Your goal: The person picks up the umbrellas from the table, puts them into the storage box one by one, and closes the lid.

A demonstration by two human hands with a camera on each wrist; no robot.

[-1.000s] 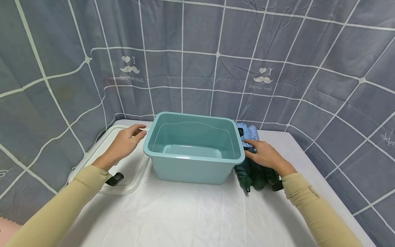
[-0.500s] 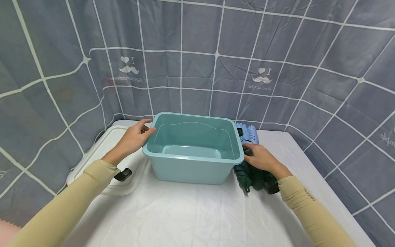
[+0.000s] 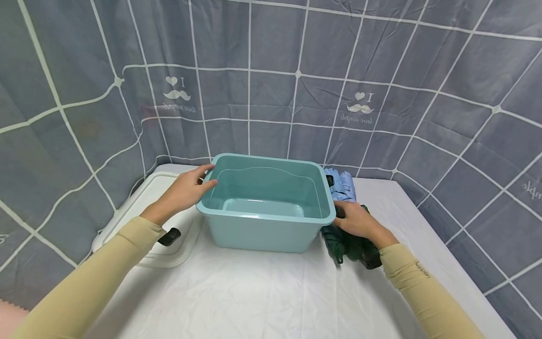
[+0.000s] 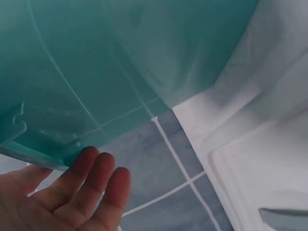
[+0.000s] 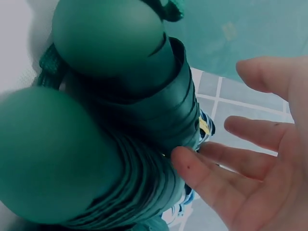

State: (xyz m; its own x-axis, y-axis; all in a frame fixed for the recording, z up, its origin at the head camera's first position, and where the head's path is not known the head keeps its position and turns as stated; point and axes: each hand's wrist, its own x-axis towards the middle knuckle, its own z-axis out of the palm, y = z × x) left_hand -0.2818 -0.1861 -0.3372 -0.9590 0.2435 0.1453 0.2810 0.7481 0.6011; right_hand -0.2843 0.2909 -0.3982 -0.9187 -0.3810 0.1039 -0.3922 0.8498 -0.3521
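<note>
A teal plastic bin (image 3: 262, 230) stands empty in the middle of the white-covered table. My left hand (image 3: 188, 190) rests against its left rim, thumb on top of the edge; in the left wrist view the fingers (image 4: 91, 178) lie straight just under the bin's lip (image 4: 33, 154). My right hand (image 3: 355, 219) lies at the bin's right rim, over two folded dark green umbrellas (image 3: 345, 245). In the right wrist view this hand (image 5: 255, 159) is spread, fingertips touching the green umbrellas (image 5: 96, 144) without gripping. A light blue umbrella (image 3: 343, 186) lies behind them.
A white lid (image 3: 169, 256) with a black latch (image 3: 169, 236) lies flat left of the bin. A grey checked curtain (image 3: 271, 94) closes off the back and both sides. White cloth (image 3: 262, 296) covers the table in front of the bin.
My left hand has moved right from above the lid to the bin's left rim. My right hand has drawn in closer to the bin's right rim.
</note>
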